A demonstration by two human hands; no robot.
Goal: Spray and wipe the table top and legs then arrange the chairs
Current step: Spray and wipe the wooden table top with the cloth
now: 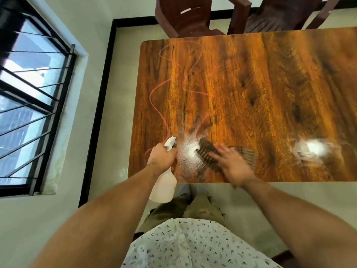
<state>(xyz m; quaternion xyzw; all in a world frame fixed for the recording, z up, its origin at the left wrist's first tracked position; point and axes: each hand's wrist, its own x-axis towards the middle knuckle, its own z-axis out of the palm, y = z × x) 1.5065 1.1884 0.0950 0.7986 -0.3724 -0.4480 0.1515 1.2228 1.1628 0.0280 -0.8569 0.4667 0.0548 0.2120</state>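
The left hand (161,157) was curled round the neck of a translucent white plastic spray bottle (164,187), whose nozzle tipped toward the desk (251,84). The right hand (230,165) lay flat with its fingers spread and blurred, pressing a dark striped cloth (205,150) onto the desk near its front edge. The hands were close but apart, with a whitish misted patch (187,151) between them.

The desk top was glossy, with an orange-brown wood grain and rounded corners. A thin pink scribbled line (156,101) looped over its left part, and a bright glare spot (313,148) sat to the right. Two dark brown chairs (181,16) with slatted backs stood at the far side. A black-framed, barred window (29,93) was set in the pale wall on the left.
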